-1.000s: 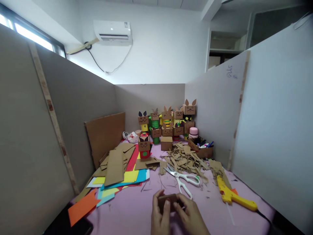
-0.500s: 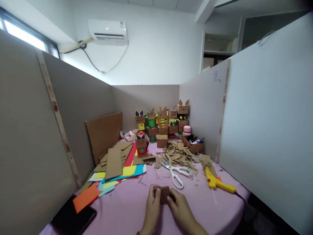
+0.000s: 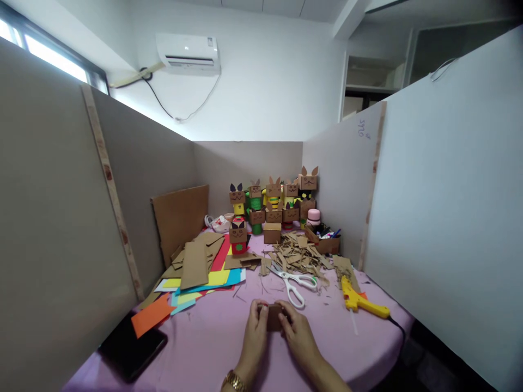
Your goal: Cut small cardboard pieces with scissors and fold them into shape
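Between my hands, low over the front of the table, is a small brown cardboard piece (image 3: 274, 319). My left hand (image 3: 257, 325) is closed on its left edge, thumb lying toward me. The fingers of my right hand (image 3: 297, 330) grip its right side, some of them hidden behind it. Just beyond lie white-handled scissors (image 3: 295, 287) with the blades spread, pointing away to the left. Off to the right a yellow glue gun (image 3: 363, 302) rests on its side, its nozzle end by a cardboard scrap.
Cardboard cat figures (image 3: 273, 198) stand at the back, one nearer figure (image 3: 238, 239) in front. Cardboard scraps (image 3: 300, 253) are heaped at centre right. Cardboard sheets (image 3: 194, 265), coloured paper (image 3: 232, 276) and a black tablet-like object (image 3: 133, 348) lie left. Partitions (image 3: 441, 179) enclose the table.
My right hand's fingers have come up over the top edge of the cardboard piece, closer to my left hand. The piece looks tilted differently. The whole view has shifted slightly.
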The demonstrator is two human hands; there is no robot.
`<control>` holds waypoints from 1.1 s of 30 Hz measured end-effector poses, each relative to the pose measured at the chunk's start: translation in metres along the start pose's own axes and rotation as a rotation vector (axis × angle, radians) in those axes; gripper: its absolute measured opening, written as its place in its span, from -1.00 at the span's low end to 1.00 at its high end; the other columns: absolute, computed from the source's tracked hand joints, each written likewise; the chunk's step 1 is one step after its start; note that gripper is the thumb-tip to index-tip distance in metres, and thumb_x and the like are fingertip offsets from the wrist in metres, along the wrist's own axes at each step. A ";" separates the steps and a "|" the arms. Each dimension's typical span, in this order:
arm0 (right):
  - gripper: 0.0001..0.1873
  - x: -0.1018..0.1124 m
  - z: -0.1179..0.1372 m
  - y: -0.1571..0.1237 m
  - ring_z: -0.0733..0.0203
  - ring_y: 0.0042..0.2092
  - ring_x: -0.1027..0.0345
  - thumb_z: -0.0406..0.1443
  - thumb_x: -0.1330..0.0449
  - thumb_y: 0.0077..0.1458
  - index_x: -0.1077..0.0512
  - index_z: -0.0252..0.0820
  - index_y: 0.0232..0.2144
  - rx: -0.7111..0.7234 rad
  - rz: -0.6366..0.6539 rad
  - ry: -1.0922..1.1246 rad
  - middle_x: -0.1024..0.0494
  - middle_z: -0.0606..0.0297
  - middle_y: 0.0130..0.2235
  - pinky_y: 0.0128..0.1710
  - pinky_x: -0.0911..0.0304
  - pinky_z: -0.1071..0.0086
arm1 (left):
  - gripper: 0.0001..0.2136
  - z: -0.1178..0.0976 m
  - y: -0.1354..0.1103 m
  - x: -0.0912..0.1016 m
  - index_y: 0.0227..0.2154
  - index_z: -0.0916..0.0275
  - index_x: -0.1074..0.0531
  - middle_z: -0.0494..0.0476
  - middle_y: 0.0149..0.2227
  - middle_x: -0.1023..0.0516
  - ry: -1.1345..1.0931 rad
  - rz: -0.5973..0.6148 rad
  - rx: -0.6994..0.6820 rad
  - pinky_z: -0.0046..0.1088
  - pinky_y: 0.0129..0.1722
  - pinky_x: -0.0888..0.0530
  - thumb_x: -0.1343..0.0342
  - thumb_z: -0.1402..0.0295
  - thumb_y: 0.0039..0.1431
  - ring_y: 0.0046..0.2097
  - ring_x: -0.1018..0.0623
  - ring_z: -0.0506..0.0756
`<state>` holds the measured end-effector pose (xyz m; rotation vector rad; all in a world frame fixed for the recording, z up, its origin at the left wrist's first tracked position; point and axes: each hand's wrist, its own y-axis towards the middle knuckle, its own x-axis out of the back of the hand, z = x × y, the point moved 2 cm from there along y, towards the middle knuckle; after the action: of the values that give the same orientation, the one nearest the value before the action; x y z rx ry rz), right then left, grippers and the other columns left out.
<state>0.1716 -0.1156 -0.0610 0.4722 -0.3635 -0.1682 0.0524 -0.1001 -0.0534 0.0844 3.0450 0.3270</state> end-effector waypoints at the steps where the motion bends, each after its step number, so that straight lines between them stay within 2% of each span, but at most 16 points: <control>1: -0.70 0.000 0.001 0.000 0.09 -0.26 -0.42 -0.26 0.01 0.10 -0.38 -0.20 -0.14 0.004 0.006 -0.004 -0.55 0.14 -0.24 -0.33 -0.31 0.35 | -0.74 -0.001 -0.001 0.000 -0.38 0.19 -0.26 0.03 -0.41 -0.39 0.003 0.000 0.000 -0.45 -0.31 -0.35 0.03 0.08 0.05 -0.33 -0.41 0.08; 4: -0.77 0.000 0.005 -0.002 0.15 -0.42 -0.39 -0.29 0.02 0.10 -0.39 -0.22 -0.28 0.017 0.026 -0.015 -0.53 0.21 -0.41 -0.44 -0.27 0.40 | -0.75 -0.004 -0.004 -0.001 -0.38 0.19 -0.25 0.03 -0.42 -0.38 0.019 0.001 -0.012 -0.44 -0.32 -0.35 0.04 0.10 0.07 -0.34 -0.40 0.09; 8: -0.82 0.002 0.007 -0.003 0.15 -0.39 -0.36 -0.33 0.03 0.09 -0.37 -0.20 -0.39 0.026 0.017 -0.031 -0.50 0.23 -0.42 -0.39 -0.22 0.40 | -0.78 -0.009 -0.008 -0.002 -0.38 0.18 -0.24 0.02 -0.42 -0.36 0.052 0.003 -0.042 -0.43 -0.27 -0.33 0.06 0.13 0.09 -0.32 -0.39 0.09; 10: -0.84 0.002 0.006 -0.002 0.16 -0.43 -0.34 -0.32 0.02 0.08 -0.35 -0.21 -0.43 0.017 0.020 -0.035 -0.48 0.25 -0.47 -0.43 -0.21 0.41 | -0.79 -0.010 -0.008 -0.002 -0.38 0.18 -0.24 0.03 -0.41 -0.37 0.061 0.026 -0.037 -0.43 -0.27 -0.33 0.06 0.15 0.10 -0.31 -0.40 0.09; 17: -0.85 0.002 0.002 0.000 0.20 -0.48 -0.33 -0.34 0.02 0.07 -0.35 -0.20 -0.40 -0.004 0.040 -0.021 -0.48 0.29 -0.48 -0.49 -0.21 0.45 | -0.79 -0.004 -0.007 0.001 -0.27 0.20 -0.23 0.13 -0.31 -0.46 0.096 0.061 -0.020 -0.37 -0.19 -0.34 -0.03 0.28 0.03 -0.23 -0.45 0.14; 23: -0.83 0.005 0.008 -0.002 0.18 -0.38 -0.36 -0.36 0.05 0.08 -0.35 -0.18 -0.39 0.006 0.024 -0.020 -0.50 0.26 -0.42 -0.37 -0.22 0.43 | -0.82 -0.004 -0.012 -0.001 -0.27 0.18 -0.25 0.12 -0.29 -0.44 0.119 0.014 -0.069 -0.37 -0.15 -0.31 -0.02 0.30 0.04 -0.19 -0.43 0.15; 27: -0.86 0.005 0.005 -0.001 0.20 -0.46 -0.33 -0.35 0.01 0.04 -0.35 -0.19 -0.44 -0.008 0.036 -0.030 -0.47 0.30 -0.50 -0.47 -0.18 0.45 | -0.78 -0.001 -0.009 0.001 -0.26 0.21 -0.25 0.13 -0.31 -0.45 0.113 0.026 -0.041 -0.35 -0.16 -0.32 -0.05 0.32 0.00 -0.21 -0.43 0.16; 33: -0.84 0.004 0.002 0.000 0.19 -0.46 -0.34 -0.34 0.00 0.05 -0.38 -0.22 -0.40 -0.015 0.041 -0.005 -0.50 0.27 -0.48 -0.46 -0.19 0.43 | -0.80 0.001 -0.007 0.001 -0.29 0.21 -0.25 0.12 -0.32 -0.43 0.065 0.035 -0.021 -0.35 -0.16 -0.30 -0.06 0.34 -0.01 -0.22 -0.42 0.15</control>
<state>0.1748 -0.1175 -0.0586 0.4494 -0.3760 -0.1320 0.0507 -0.1071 -0.0558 0.1282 3.1069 0.3706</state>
